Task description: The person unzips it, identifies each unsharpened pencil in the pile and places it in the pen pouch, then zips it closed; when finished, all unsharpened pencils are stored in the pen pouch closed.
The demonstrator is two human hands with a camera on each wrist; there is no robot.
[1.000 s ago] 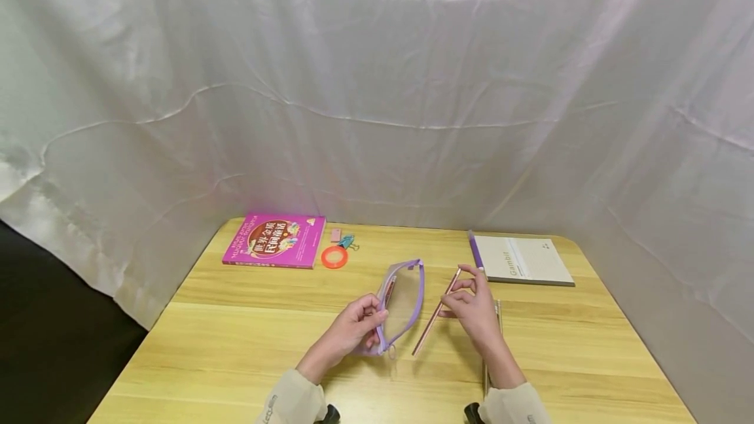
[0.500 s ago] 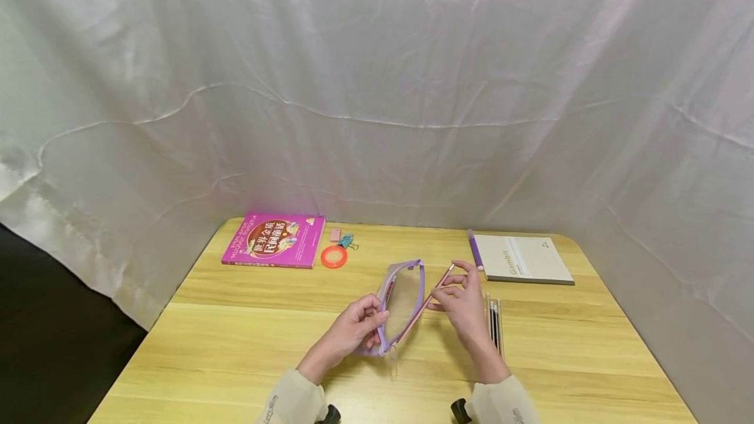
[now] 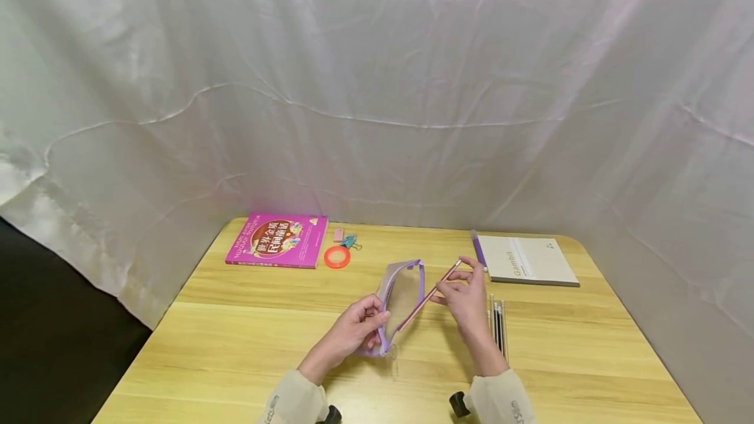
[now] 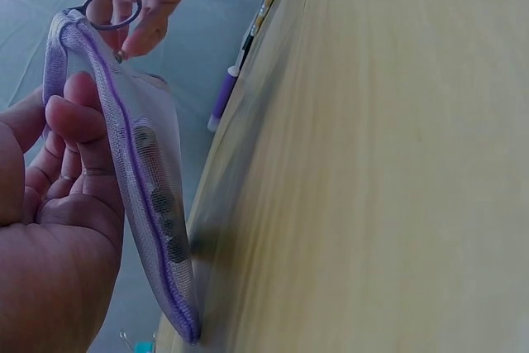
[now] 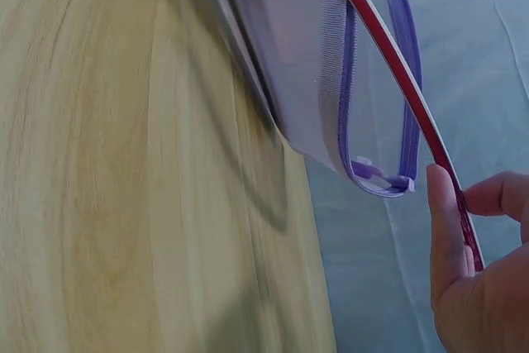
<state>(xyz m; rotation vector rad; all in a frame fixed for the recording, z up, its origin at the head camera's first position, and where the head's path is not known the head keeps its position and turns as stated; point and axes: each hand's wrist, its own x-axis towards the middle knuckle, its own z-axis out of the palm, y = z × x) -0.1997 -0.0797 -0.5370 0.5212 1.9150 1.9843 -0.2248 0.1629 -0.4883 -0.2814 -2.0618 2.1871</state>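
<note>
My left hand (image 3: 356, 326) grips one edge of a see-through pencil pouch (image 4: 149, 163) with a purple zip border. The pouch gapes toward my right side, and a ring (image 4: 114, 7) hangs from its zip end. Dark shapes show through its mesh in the left wrist view. Between thumb and fingers, my right hand (image 3: 465, 303) pinches a red pencil (image 5: 405, 80) close to its eraser end. In the right wrist view the pencil's far end overlaps the pouch's opening at the zip border.
Several pencils (image 3: 499, 329) lie beside my right forearm. Behind them are a notebook (image 3: 533, 260) and a purple marker (image 3: 478, 250). A pink book (image 3: 277, 241), an orange tape ring (image 3: 337, 256), a teal binder clip (image 3: 350, 241) and a small pink block (image 3: 338, 235) lie at the back left.
My right hand has moved left with the red pencil, bringing its lower end to the pouch's opening. The pencils by my forearm have come into fuller view. My left hand stays put.
</note>
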